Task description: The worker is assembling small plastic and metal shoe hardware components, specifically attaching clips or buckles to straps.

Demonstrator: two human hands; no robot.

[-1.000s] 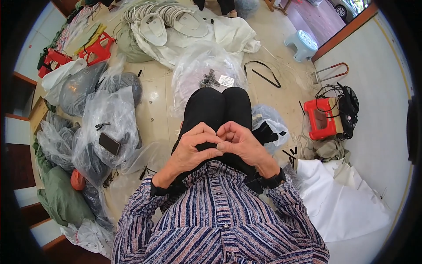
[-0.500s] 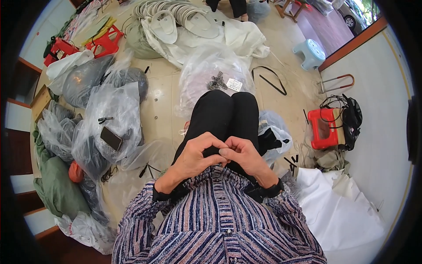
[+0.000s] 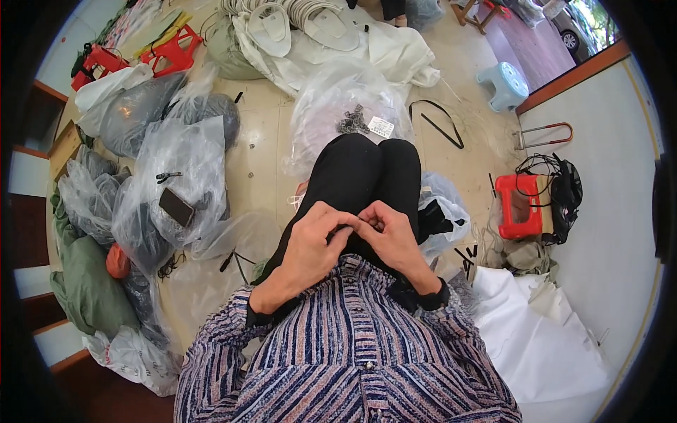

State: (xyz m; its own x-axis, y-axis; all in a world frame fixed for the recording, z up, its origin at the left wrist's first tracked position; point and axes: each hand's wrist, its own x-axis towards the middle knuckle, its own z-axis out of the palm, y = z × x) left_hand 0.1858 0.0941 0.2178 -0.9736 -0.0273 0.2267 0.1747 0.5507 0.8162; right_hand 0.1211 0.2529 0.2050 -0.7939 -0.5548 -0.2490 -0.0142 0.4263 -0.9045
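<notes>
Over my lap, my left hand (image 3: pixel 315 236) and my right hand (image 3: pixel 387 234) meet at the fingertips, thumbs and forefingers bent into pinches. Whatever lies between them is too small or hidden to make out. Black trousers (image 3: pixel 347 166) cover my legs below the hands. Just beyond my knees, a clear plastic bag (image 3: pixel 317 113) with pinkish contents carries a small heap of dark metal pieces (image 3: pixel 351 120) and a white printed label (image 3: pixel 381 127). Close to my right thigh sits a pale plastic bag (image 3: pixel 451 201) with black items inside.
Plastic-wrapped bundles (image 3: pixel 187 151) lie to the left, topped by a phone (image 3: pixel 176 207) and a small black tool (image 3: pixel 168 175). White insole-shaped pieces (image 3: pixel 268 28) pile up ahead. At right stand a red stool (image 3: pixel 518 206) and a blue stool (image 3: pixel 502 87), above white fabric (image 3: pixel 529 338).
Both hands have risen slightly, away from my body, and the right wrist has turned so its fingers point more upward. The fingertips still meet. The view has shifted a little.
</notes>
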